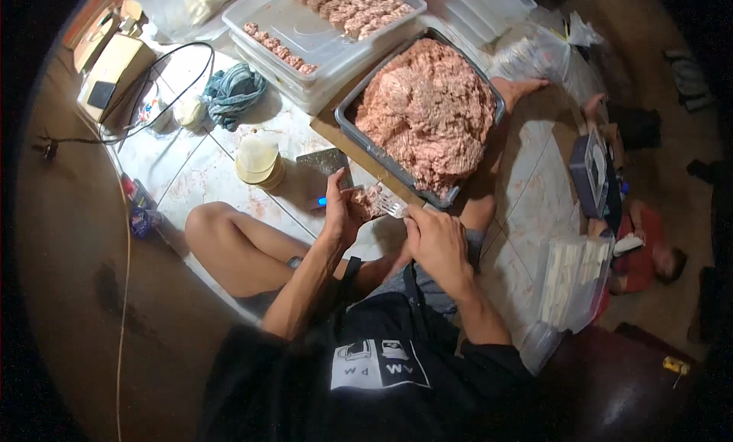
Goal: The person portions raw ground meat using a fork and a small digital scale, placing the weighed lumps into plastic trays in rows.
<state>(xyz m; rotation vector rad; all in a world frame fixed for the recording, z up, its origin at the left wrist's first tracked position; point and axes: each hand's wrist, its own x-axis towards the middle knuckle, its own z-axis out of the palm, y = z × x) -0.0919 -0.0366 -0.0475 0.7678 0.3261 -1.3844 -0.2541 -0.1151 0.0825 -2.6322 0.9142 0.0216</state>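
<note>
My left hand (pixel 339 217) cups a lump of raw ground meat (pixel 364 202), palm turned toward the right; whether a wrapper lies beneath the meat cannot be seen. In my right hand (pixel 438 235) is a metal fork (pixel 391 206), its tines against the lump. Just beyond both hands stands a grey plastic tub (pixel 373 155) heaped with ground meat mixture (pixel 424 109). A stack of round, pale dumpling wrappers (pixel 259 160) sits on the tiles to the left. Behind my left hand lies a dark flat slab (pixel 320 162), partly covered, with a small blue glow (pixel 322 201) near its edge.
A clear plastic box (pixel 286 26) at the back holds rows of meat-filled pieces (pixel 349 6). Left of it lie a blue-grey cloth (pixel 233 92), a looping black cable (pixel 189 92) and a cardboard box (pixel 114 75). At right are a container of pale packs (pixel 572 278) and another person (pixel 644 247).
</note>
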